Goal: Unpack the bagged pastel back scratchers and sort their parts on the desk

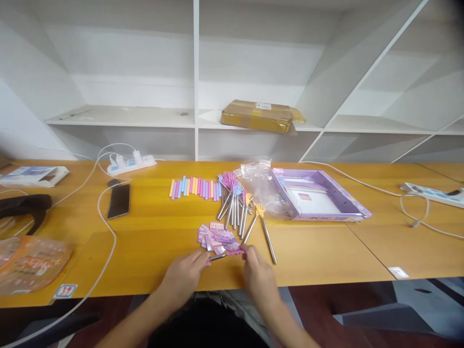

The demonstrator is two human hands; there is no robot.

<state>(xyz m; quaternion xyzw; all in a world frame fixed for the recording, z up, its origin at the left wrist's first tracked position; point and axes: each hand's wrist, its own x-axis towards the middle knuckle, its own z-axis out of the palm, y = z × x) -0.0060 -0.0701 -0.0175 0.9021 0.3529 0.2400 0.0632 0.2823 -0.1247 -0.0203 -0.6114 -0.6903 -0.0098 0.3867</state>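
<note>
Near the table's front edge, my left hand (184, 273) and my right hand (258, 270) are both closed on one back scratcher (218, 256). Its metal rod runs from the left fingers, where a bit of pink shows, to a pink part at the right fingertips. Just beyond lies a loose pile of small pink and purple printed cards (216, 237). Several back scratchers (235, 205) with metal rods and pink, blue and yellow hand-shaped heads are bunched behind the cards. Apart from the bunch, a yellow-headed back scratcher (268, 240) lies beside my right hand.
A row of coloured sticks (194, 187) lies left of the bunch. Clear plastic wrap (259, 186) touches a purple box tray (328, 217). Further left are a phone (119, 200), a power strip (131, 164) with cables and an orange bag (34, 263). A taped carton (259, 116) sits on the shelf.
</note>
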